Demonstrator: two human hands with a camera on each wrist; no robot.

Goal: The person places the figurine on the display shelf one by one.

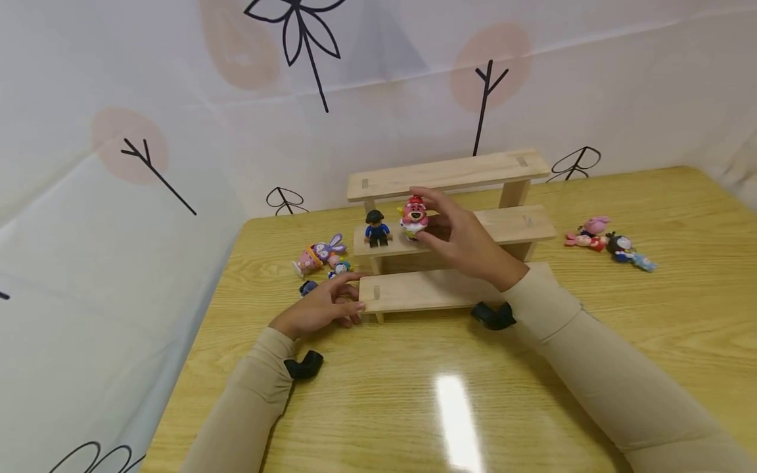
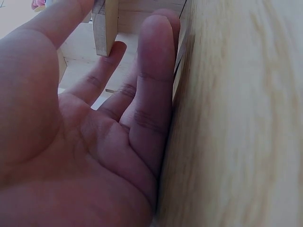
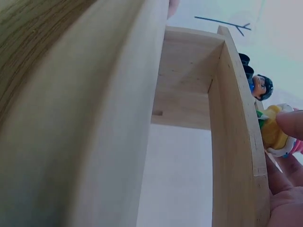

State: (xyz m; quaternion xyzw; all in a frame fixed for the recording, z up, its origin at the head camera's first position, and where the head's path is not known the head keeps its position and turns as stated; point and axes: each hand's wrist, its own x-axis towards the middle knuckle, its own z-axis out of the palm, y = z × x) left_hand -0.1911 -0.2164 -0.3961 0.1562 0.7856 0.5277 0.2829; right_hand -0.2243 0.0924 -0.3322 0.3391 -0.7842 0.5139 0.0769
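Observation:
My right hand (image 1: 464,243) pinches a pink bear figurine (image 1: 414,220) between thumb and fingers, at the middle step of a three-step wooden display shelf (image 1: 426,289). In the right wrist view, the figurine's yellow part (image 3: 273,127) shows beside the step, under the thumb. A toy figure in blue with a black cap (image 1: 376,230) sits to its left on the same step. My left hand (image 1: 319,302) holds the left end of the bottom step, thumb at the front edge and index finger toward the back. In the left wrist view, the board's end (image 2: 104,28) lies between thumb and index finger.
Left of the shelf lie several small toys, among them a purple rabbit (image 1: 331,248) and a dark blue one (image 1: 307,288). Another group of toys (image 1: 618,244) lies to the right. A patterned white cloth (image 1: 402,112) hangs behind the wooden table (image 1: 378,394).

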